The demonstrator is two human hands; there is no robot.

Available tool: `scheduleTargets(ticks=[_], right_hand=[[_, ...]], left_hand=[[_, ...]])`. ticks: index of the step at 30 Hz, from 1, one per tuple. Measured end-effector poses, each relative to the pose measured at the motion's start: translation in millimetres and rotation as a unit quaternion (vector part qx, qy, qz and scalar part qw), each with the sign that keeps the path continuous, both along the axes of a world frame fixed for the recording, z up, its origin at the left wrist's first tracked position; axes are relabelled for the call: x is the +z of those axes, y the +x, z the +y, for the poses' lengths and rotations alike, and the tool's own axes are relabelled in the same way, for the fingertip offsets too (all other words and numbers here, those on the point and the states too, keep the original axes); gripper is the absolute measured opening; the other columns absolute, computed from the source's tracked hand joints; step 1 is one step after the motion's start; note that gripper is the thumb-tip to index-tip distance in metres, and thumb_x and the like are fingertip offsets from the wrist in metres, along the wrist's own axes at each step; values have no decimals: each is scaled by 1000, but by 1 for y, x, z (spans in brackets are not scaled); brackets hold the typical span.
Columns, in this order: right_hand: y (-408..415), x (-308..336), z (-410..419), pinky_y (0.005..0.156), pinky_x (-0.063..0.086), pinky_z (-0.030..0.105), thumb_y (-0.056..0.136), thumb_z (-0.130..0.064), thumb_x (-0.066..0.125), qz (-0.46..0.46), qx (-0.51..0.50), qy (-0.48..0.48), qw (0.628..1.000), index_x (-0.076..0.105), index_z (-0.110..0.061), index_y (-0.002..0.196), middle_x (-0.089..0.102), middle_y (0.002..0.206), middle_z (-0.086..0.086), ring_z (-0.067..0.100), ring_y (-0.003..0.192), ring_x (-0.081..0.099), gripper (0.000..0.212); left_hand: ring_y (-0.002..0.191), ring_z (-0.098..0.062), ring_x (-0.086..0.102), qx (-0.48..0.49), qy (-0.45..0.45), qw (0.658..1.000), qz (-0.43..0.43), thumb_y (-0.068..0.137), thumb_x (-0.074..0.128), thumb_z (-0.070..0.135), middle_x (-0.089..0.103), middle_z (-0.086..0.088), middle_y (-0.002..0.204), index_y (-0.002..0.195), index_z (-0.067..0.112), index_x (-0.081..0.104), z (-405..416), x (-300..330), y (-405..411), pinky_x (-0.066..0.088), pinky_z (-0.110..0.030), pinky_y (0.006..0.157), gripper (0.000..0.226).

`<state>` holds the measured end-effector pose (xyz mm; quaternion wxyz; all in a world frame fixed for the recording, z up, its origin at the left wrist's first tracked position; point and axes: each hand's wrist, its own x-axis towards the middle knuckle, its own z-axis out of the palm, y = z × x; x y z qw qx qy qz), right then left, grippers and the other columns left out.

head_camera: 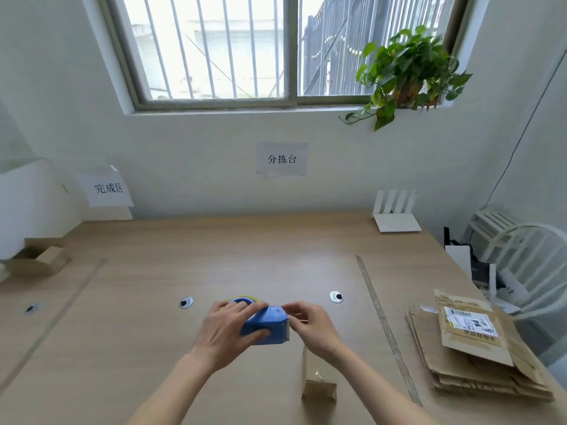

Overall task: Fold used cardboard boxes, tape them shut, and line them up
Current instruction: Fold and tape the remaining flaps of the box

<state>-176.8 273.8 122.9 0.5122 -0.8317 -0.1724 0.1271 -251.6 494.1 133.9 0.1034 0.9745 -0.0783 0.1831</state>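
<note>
My left hand (228, 328) grips a blue tape dispenser (270, 325) above the middle of the wooden table (153, 286). My right hand (310, 322) pinches at the dispenser's right end, where the tape comes out. Just below my right wrist a small folded cardboard box (317, 380) stands on the table. A stack of flattened used boxes (472, 342) lies at the right edge, the top one carrying a shipping label. Another small folded box (43, 260) sits far left.
A white router (395, 213) stands at the back right. Tape strips (386, 326) mark lanes on the table, and cable holes (336, 296) dot it. A white chair (527, 259) is at the right. Paper signs hang on the wall, and a plant sits on the window sill.
</note>
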Motion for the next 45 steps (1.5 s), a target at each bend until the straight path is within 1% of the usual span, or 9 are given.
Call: scheduleTargets(ticks=[4, 8, 12, 15, 21, 29, 36, 43, 45], right_hand=[[-8, 19, 0, 71, 49, 9, 91, -14, 72, -33, -49, 20, 998, 75, -29, 83, 75, 79, -16, -6, 78, 69, 17], [-13, 14, -12, 71, 53, 13, 89, -16, 75, -29, -84, 15, 996, 80, -25, 85, 76, 78, -13, -3, 75, 70, 11], [-27, -11, -40, 66, 51, 13, 89, -18, 75, -5, -79, -38, 996, 76, -30, 80, 73, 70, -13, -2, 68, 67, 15], [-39, -30, -64, 64, 52, 17, 88, -16, 74, 10, -102, -66, 993, 75, -30, 74, 72, 67, -11, -1, 64, 65, 19], [-39, -64, -144, 71, 58, 38, 89, -19, 74, 82, -136, -75, 984, 76, -17, 81, 73, 70, 1, 10, 64, 66, 9], [-38, -123, -138, 69, 59, 35, 85, -18, 78, 159, -203, -48, 965, 77, -18, 83, 75, 71, 2, 13, 63, 66, 2], [-26, -158, -124, 74, 61, 34, 84, -26, 78, 167, -223, -72, 958, 77, -25, 81, 74, 69, -5, 9, 64, 68, 4], [-19, -180, -122, 76, 61, 37, 83, -28, 79, 180, -221, -99, 953, 76, -27, 77, 73, 65, -6, 8, 61, 66, 6], [-17, -186, -121, 75, 61, 37, 82, -31, 79, 180, -219, -110, 953, 76, -28, 77, 72, 65, -8, 9, 63, 68, 6]], left_hand=[[93, -6, 61, -6, -20, 1000, 10, 86, 47, 68, 65, 26, 113, 126, 51, 48, -1, 13, -1, 39, -22, 84, 44], [81, -18, 65, -21, -10, 999, 34, 87, 26, 81, 68, 22, 106, 133, 54, 38, -6, 4, -1, 45, -28, 64, 55], [91, -11, 64, -57, 7, 995, 81, 76, -6, 89, 67, 18, 115, 145, 49, 35, -17, -16, -3, 42, -25, 66, 89], [96, -10, 63, -67, 11, 990, 124, 76, -3, 88, 66, 17, 121, 148, 49, 33, -32, -33, -2, 36, -23, 64, 89], [95, -8, 62, -67, 15, 984, 163, 77, 13, 81, 67, 18, 119, 142, 47, 44, -19, -56, -4, 43, -25, 69, 80], [90, -7, 64, -32, 48, 982, 180, 73, 10, 84, 70, 17, 110, 134, 49, 52, -33, -92, 9, 38, -23, 62, 81], [78, -5, 58, -14, 48, 978, 201, 69, 7, 83, 71, 17, 109, 132, 49, 54, -33, -113, 18, 29, -18, 53, 86], [86, -6, 64, -8, 64, 970, 236, 85, 28, 79, 70, 18, 110, 133, 49, 53, -32, -131, 27, 34, -19, 57, 61], [83, -6, 63, -6, 60, 971, 233, 78, 18, 81, 71, 19, 106, 131, 50, 54, -31, -136, 29, 36, -20, 58, 71]])
